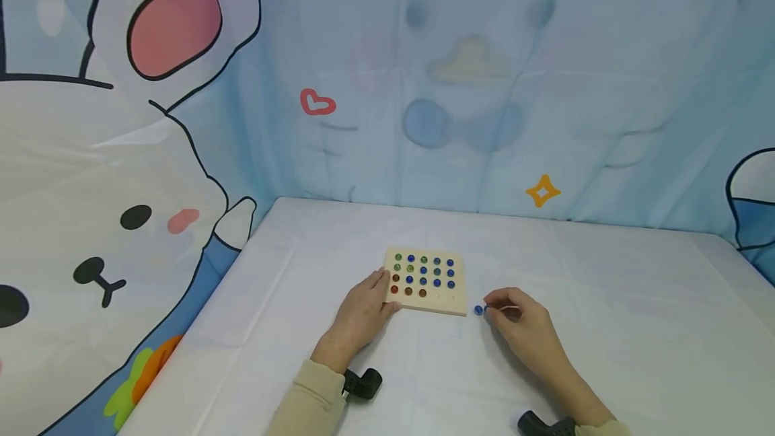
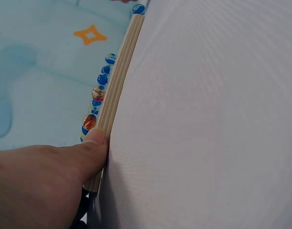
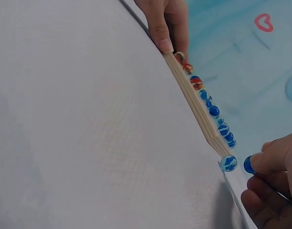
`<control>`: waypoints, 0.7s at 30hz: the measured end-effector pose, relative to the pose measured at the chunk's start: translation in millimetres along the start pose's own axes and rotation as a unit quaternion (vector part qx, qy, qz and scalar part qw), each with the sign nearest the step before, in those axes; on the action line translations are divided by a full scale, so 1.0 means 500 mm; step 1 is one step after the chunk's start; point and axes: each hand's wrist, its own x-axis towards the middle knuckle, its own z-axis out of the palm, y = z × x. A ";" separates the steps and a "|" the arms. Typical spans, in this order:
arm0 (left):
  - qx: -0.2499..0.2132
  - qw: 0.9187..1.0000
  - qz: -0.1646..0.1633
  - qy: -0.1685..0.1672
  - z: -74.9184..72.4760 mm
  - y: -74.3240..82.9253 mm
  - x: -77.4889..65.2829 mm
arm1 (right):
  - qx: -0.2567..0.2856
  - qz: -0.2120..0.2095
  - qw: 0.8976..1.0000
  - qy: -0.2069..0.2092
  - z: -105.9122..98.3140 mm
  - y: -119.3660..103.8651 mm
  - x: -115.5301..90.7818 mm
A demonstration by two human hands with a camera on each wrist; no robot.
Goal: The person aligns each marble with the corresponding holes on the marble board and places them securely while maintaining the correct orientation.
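Note:
A pale wooden board with rows of round hollows lies flat on the table. Glass marbles, green, blue and reddish-brown, fill most hollows; two at the right of the front row hold none. My left hand grips the board's left side, the thumb on its front edge in the left wrist view. Beyond the front right corner, a clear-and-blue marble sits on the table. Just right of it, my right hand pinches a dark blue marble between thumb and fingers, apart from the board.
White cloth covers the table. Behind it hangs a light blue printed curtain, with a large cartoon animal at the left. A black wrist camera sits on the left forearm, another on the right.

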 end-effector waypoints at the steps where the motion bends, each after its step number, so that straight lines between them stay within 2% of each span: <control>1: 0.002 1.000 0.003 0.002 0.001 0.000 0.000 | 0.001 -0.001 1.000 0.001 0.000 -0.001 0.001; 21: 0.008 1.000 0.016 0.010 -0.001 -0.001 -0.002 | 0.023 -0.022 0.999 -0.006 0.023 -0.060 0.033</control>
